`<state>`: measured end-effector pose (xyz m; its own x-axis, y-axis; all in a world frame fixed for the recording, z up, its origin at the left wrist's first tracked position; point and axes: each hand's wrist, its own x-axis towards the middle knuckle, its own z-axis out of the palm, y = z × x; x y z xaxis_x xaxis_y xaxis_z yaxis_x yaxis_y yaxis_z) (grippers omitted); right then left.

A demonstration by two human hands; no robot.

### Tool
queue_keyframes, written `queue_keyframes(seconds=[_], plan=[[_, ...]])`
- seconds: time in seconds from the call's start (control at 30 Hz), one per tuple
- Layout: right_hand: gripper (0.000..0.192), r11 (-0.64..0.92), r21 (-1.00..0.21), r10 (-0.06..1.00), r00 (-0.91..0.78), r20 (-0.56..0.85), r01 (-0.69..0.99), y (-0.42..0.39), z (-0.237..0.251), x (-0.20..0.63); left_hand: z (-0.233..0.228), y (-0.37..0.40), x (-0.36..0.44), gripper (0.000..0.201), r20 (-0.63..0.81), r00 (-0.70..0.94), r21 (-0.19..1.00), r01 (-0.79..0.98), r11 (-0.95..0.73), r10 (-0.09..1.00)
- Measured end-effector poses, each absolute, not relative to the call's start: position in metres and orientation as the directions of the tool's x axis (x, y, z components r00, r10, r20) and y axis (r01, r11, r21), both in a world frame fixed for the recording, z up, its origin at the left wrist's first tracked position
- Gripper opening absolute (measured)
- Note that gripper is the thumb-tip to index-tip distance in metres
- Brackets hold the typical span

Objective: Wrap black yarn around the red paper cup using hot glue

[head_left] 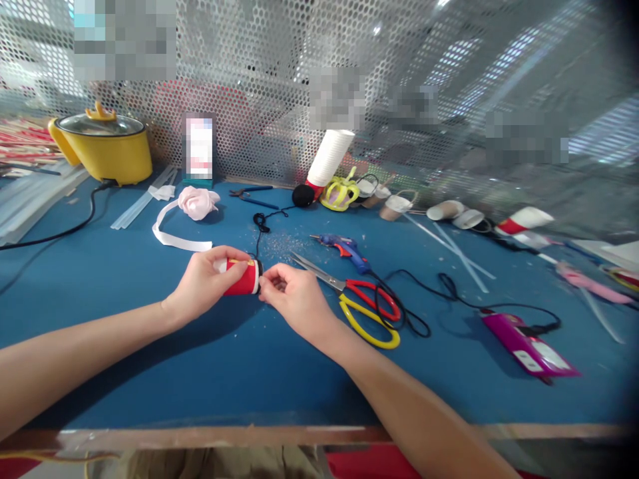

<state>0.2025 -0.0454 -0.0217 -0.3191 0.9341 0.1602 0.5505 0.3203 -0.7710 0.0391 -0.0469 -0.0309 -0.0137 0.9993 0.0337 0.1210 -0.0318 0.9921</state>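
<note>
My left hand (207, 286) is closed around a red paper cup (242, 282) with a white end, which lies sideways just above the blue table. A dark band of black yarn (260, 266) shows along the cup's right-hand rim. There my right hand (294, 296) pinches the yarn between thumb and fingers; the fingertips partly hide it. From the rim the strand runs back past a small tangle (260, 222) to a black yarn ball (303, 195). Scissors (344, 285) with red and yellow handles lie open to the right of my right hand.
A blue glue gun (344, 249) and its cord lie beyond the scissors, with a purple power strip (529, 346) at right. A pink ribbon roll (198, 202), pliers (252, 197), a yellow pot (107, 150) and stacked white cups (330, 156) stand or lie toward the mesh wall.
</note>
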Motion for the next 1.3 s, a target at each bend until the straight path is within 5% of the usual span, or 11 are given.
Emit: queue_keyframes(seconds=[0.6, 0.9, 1.0, 1.17, 1.3], plan=[[0.008, 0.254, -0.814, 0.944, -0.318, 0.090, 0.523, -0.046, -0.019, 0.204, -0.032, -0.048, 0.039, 0.025, 0.057, -0.009, 0.989, 0.135, -0.056, 0.998], [0.015, -0.038, -0.987, 0.915, -0.391, -0.097, 0.154, -0.036, -0.004, 0.215, -0.028, -0.058, 0.037, 0.022, 0.308, 0.179, 0.919, 0.199, -0.341, 0.934], [0.012, -0.028, -0.989, 0.924, -0.375, -0.080, 0.143, -0.035, -0.004, 0.217, -0.021, -0.055, 0.036, 0.030, 0.228, 0.226, 0.959, 0.118, -0.259, 0.947], [0.013, 0.164, -0.966, 0.918, -0.390, 0.075, 0.199, -0.036, 0.003, 0.222, -0.001, -0.041, 0.041, 0.046, -0.112, 0.249, 0.953, -0.247, 0.175, 0.962], [0.019, 0.264, -0.919, 0.921, -0.360, 0.150, 0.293, -0.031, 0.009, 0.232, 0.008, -0.033, 0.051, 0.040, -0.088, 0.284, 0.955, -0.247, 0.162, 0.955]])
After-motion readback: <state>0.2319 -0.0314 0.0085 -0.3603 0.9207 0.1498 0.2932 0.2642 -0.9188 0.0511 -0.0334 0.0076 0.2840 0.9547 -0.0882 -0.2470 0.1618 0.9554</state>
